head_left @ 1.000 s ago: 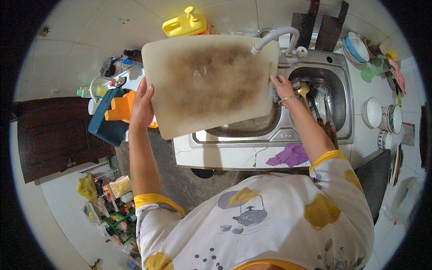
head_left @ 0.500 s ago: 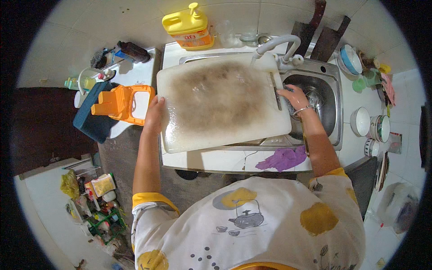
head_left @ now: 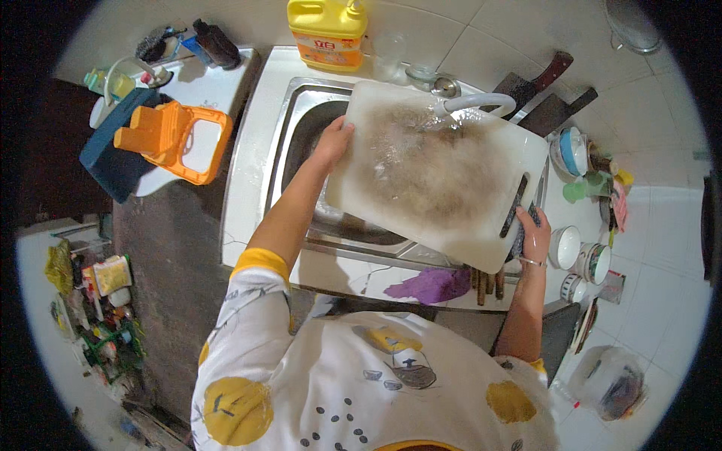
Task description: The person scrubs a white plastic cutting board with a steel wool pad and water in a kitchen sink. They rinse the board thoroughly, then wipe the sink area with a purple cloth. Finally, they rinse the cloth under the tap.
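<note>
Rinse step, prob: cutting board (head_left: 444,184) under faucet (head_left: 485,100), water (head_left: 395,154) hitting it. My L hand (head_left: 332,147), left of faucet, & R hand (head_left: 535,237), right of it, pinch opp. edges; undersides hidden. Next likely needs tilt, firm grip.

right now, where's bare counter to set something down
The white counter strip left of the sink looks bare, as does the front strip left of the purple cloth. Crowded: right of the board, with bowls; behind the sink, by the yellow jug.

brown-mottled whitish board (head_left: 440,177), yellow jug (head_left: 328,21), yellow-blotched white shirt (head_left: 331,361)
</note>
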Demonstrator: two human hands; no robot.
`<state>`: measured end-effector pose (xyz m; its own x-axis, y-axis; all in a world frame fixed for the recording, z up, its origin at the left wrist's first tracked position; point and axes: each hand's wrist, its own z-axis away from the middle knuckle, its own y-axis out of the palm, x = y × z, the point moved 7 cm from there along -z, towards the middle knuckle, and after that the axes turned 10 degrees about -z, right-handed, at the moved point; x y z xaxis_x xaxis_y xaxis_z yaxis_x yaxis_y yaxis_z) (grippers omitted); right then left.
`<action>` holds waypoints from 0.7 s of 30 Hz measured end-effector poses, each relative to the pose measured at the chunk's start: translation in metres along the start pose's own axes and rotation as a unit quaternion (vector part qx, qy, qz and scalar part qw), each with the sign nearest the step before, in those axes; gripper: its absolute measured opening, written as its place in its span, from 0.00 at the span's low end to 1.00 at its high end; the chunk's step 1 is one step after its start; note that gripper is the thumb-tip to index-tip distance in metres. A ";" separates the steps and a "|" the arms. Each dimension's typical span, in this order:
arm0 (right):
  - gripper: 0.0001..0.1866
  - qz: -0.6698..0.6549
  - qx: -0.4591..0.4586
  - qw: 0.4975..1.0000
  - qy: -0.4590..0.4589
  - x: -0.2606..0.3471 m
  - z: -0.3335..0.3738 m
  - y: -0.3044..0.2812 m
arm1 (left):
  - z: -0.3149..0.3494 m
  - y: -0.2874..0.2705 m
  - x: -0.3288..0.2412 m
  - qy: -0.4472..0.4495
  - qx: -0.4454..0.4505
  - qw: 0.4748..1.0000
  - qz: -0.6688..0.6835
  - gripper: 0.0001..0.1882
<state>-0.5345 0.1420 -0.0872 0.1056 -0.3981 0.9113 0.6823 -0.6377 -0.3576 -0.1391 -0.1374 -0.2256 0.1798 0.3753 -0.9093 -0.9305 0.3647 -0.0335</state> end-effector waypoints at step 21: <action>0.11 0.135 0.392 0.907 -0.076 0.079 0.044 0.106 | -0.058 0.000 0.108 -0.108 -0.125 0.986 0.037 0.32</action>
<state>-0.4218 0.0720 -0.0447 0.4033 -0.3374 0.8506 0.9150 0.1579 -0.3713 -0.1379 -0.1464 -0.3477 0.1476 0.5748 -0.8049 -0.9883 0.1181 -0.0969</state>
